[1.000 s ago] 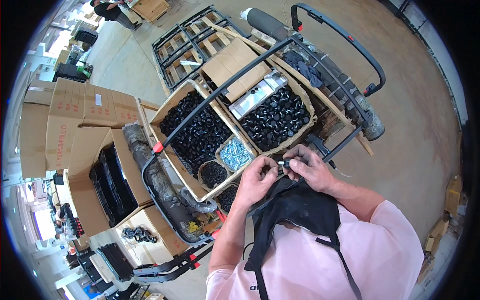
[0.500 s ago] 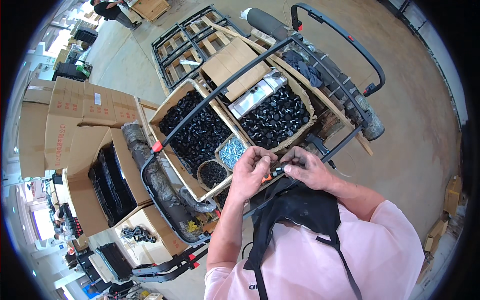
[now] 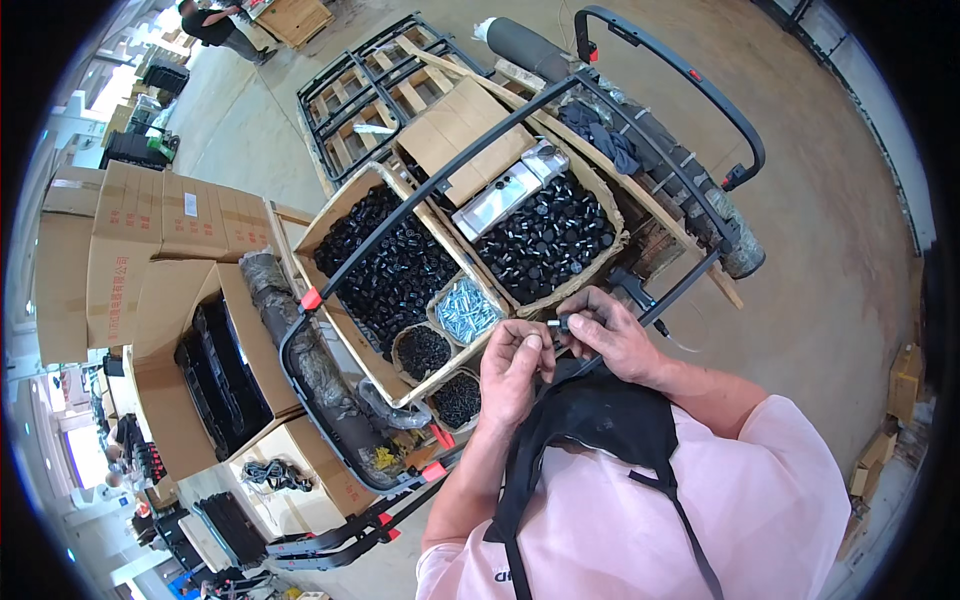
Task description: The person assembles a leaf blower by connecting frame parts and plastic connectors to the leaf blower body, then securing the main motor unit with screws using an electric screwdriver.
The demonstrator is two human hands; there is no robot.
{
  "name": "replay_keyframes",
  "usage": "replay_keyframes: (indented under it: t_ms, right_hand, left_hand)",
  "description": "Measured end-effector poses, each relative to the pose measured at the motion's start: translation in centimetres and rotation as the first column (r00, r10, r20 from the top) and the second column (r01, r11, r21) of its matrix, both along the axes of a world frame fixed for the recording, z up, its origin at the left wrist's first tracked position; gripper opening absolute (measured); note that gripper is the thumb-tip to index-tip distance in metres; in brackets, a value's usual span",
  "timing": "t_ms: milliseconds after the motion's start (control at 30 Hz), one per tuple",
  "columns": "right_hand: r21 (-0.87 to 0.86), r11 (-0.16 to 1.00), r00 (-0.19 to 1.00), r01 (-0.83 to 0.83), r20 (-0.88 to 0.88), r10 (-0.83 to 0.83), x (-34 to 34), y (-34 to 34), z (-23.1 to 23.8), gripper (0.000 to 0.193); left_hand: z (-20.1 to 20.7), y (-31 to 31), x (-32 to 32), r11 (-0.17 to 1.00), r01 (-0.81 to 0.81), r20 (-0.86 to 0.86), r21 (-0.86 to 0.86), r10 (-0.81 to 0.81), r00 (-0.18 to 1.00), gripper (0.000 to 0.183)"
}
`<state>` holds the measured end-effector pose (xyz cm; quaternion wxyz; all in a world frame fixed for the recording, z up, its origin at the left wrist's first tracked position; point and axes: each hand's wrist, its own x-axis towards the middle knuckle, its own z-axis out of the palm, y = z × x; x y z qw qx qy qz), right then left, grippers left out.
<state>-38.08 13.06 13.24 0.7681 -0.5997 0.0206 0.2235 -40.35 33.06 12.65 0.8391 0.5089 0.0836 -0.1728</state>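
My hands meet in front of my chest, over the black tubular frame (image 3: 440, 178). My right hand (image 3: 617, 340) pinches a small black knob-like part (image 3: 564, 324), with a short silvery shank sticking out toward the left. Close beside it, my left hand (image 3: 510, 368) has thumb and fingertips pressed together; whatever lies between them is hidden. Just beyond my hands are black plastic knobs (image 3: 545, 240) in a cardboard-lined bin and silvery screws (image 3: 465, 310) in a small tub. More black plastic parts (image 3: 380, 265) fill the left bin.
Small dark screws (image 3: 421, 352) sit in a round tub, more (image 3: 458, 398) below it. A metal box (image 3: 500, 200) rests over the right bin. A cordless driver (image 3: 634, 288) lies right of my hands. Cartons (image 3: 150, 220) stand left; a wrapped roll (image 3: 310, 345) lies beside them.
My left hand has shifted slightly right and down. An orange-and-dark item visible between my hands is no longer seen; the small black part with the silvery shank now shows at my right fingertips.
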Motion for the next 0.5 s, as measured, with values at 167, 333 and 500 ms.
replay_keyframes:
  t_ms: [167, 333, 500]
  right_hand:
    - [0.086, 0.991, 0.995, -0.1, -0.006, 0.101, 0.0, -0.3, -0.1, 0.032]
    - [0.0, 0.98, 0.979, -0.2, 0.031, 0.2, 0.2, -0.6, 0.3, 0.033]
    - [-0.289, 0.932, 0.936, -0.216, 0.21, 0.282, 0.4, -0.7, -0.4, 0.037]
  left_hand:
    - [-1.7, 0.7, 0.8, 0.97, -0.092, -0.235, -0.227, 0.037, 0.971, 0.014]
    - [-1.7, 1.9, 2.2, 0.967, -0.047, -0.256, -0.25, -0.019, 0.967, 0.012]
    - [0.3, 2.2, 3.5, 0.993, 0.01, -0.11, -0.115, -0.023, 0.994, 0.013]
